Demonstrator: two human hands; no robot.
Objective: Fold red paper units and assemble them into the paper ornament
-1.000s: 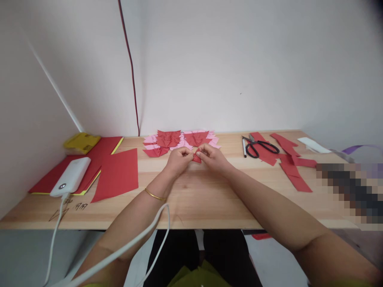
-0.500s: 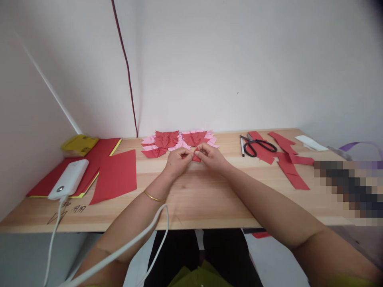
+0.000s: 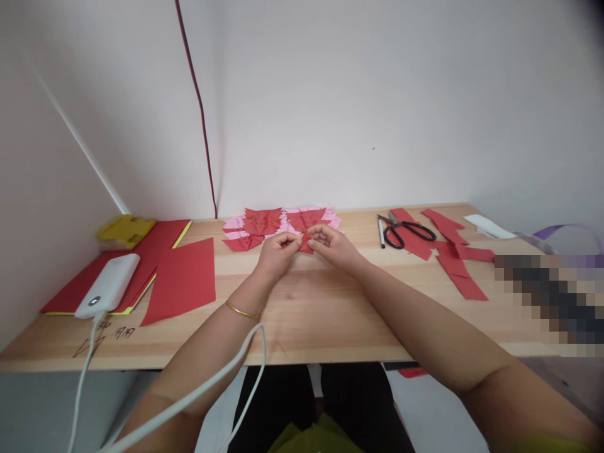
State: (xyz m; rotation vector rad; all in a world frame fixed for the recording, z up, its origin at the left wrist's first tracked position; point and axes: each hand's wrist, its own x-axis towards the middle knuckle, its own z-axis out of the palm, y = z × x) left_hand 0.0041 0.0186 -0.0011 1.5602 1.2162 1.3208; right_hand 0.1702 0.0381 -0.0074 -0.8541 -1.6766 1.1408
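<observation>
My left hand (image 3: pixel 276 255) and my right hand (image 3: pixel 333 245) meet over the middle of the wooden table (image 3: pixel 302 314). Both pinch one small folded red paper piece (image 3: pixel 306 245) between fingertips, fingers curled. A gold bangle circles my left wrist. Just behind the hands lies a row of folded red and pink paper pieces (image 3: pixel 278 223) near the wall.
Red paper sheets (image 3: pixel 179 277) lie at the left, with a white power bank (image 3: pixel 108 284) on them and a yellow object (image 3: pixel 123 229) behind. Its white cable (image 3: pixel 189 396) hangs off the front edge. Black scissors (image 3: pixel 406 231), a pen (image 3: pixel 380 231) and red paper strips (image 3: pixel 455 264) lie at the right.
The hands stay together on the red piece and have shifted slightly back toward the folded row; fingers work the fold a little.
</observation>
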